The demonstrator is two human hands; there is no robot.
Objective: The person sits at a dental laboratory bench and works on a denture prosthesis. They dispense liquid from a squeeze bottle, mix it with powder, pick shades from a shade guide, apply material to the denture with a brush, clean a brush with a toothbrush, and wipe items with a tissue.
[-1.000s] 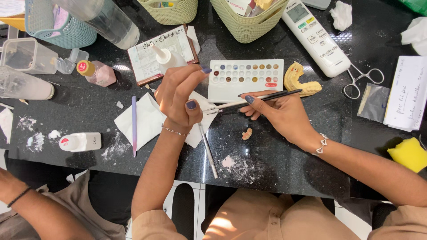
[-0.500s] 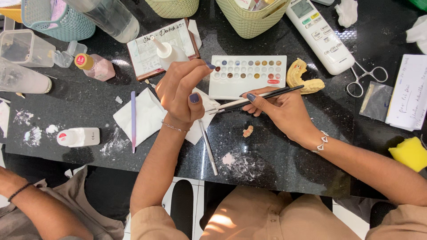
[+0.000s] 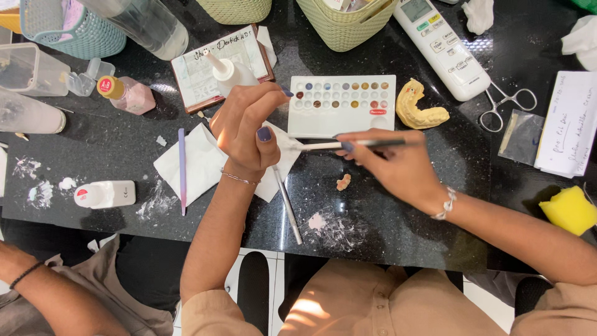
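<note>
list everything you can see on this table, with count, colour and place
black stone table: 1, under everything
white well palette: 1, coloured dabs, centre
yellow dental cast: 1, right of palette
white remote control: 1, top right
steel scissors: 1, beside remote
yellow sponge: 1, right edge
white tissue: 1, left of centre
purple stick: 1, on tissue
pink bottle: 1, upper left
white flat bottle: 1, lower left
green woven baskets: 2, top
small pink piece: 1, centre
left hand: curled above tissue
right hand: holds thin brush
</note>
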